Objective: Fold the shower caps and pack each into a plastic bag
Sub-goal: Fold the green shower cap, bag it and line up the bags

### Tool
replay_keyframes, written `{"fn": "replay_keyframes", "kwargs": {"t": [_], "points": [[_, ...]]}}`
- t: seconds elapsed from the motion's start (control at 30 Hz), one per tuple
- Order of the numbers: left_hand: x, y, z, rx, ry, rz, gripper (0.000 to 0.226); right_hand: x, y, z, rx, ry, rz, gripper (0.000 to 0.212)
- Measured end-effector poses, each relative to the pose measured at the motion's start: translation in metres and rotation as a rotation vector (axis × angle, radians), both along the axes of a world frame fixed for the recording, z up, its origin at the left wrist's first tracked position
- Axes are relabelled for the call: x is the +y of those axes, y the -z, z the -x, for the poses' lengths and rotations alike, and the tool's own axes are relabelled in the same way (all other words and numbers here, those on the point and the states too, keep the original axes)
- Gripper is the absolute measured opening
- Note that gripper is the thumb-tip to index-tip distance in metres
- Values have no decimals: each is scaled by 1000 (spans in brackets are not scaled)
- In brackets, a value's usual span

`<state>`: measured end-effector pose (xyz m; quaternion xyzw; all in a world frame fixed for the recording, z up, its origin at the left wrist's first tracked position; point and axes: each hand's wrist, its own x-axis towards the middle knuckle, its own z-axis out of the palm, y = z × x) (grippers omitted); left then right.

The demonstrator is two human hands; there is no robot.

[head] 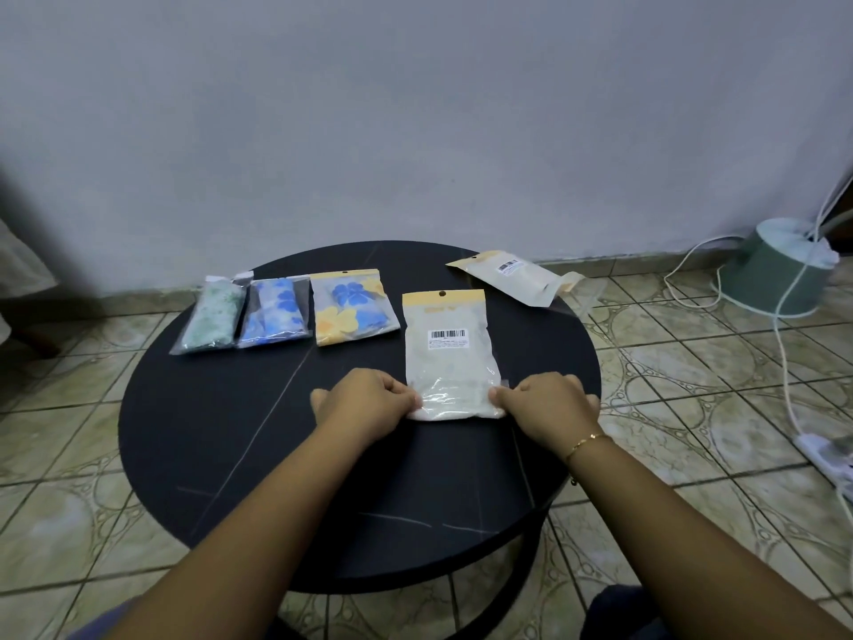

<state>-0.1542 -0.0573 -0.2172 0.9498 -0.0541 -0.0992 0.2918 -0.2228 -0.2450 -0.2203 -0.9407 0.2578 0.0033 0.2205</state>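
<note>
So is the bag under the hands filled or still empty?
Filled: the bag bulges with white material inside. Both hands pinch its near edge; whether it is sealed, cannot tell.

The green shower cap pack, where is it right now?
Head view: the green shower cap pack lies far left on the round table, leftmost in the row, beside the blue-flowered pack.

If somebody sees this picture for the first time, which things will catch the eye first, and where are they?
First, the two hands, left hand and right hand, pinching the near corners of a white packed bag at the middle of the round black table. Next, three colourful packed bags in a row at the far left: green, blue, and blue-and-yellow.
</note>
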Motion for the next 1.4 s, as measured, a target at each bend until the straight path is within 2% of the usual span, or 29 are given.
{"fn": "replay_keyframes", "kwargs": {"t": [0.1,0.13,0.17,0.23,0.33,0.4,0.47,0.53,0.63,0.7,0.77,0.9,0.97,1.1,1.27,1.33,1.4], "points": [[-8,2,10,-194,-12,-94,11,3,0,-2,9,22,-3,36],[-9,4,14,-281,5,-110,16,5,0,-1,-4,31,-5,35],[-11,8,16,-357,36,-104,31,6,1,0,-38,41,7,32],[-9,17,17,-520,171,-35,57,12,3,4,-152,74,34,25],[-9,28,15,-716,489,-16,60,17,11,8,-352,49,197,39],[-10,26,17,-620,598,-73,57,22,16,10,-504,-108,366,36],[-10,26,18,-486,624,-149,57,26,20,11,-527,-293,444,40],[-8,26,17,-408,670,-252,58,32,24,13,-373,-452,453,56],[-4,28,24,-323,705,-309,76,31,26,16,-138,-557,339,88],[-1,28,29,-301,687,-368,76,29,25,18,-40,-561,314,93],[0,25,32,-286,663,-430,68,29,25,18,-20,-552,311,92],[0,21,36,-235,600,-461,61,32,21,21,43,-544,318,59],[0,22,38,-226,570,-467,61,32,19,22,38,-525,310,55],[2,21,41,-210,498,-438,60,36,21,22,20,-506,300,55],[5,22,49,-203,353,-280,62,35,23,22,-116,-451,318,64],[3,19,46,-153,286,-188,64,39,24,23,-241,-428,304,68],[-1,13,46,-123,320,-2,60,46,24,25,-352,-391,269,73]]}}
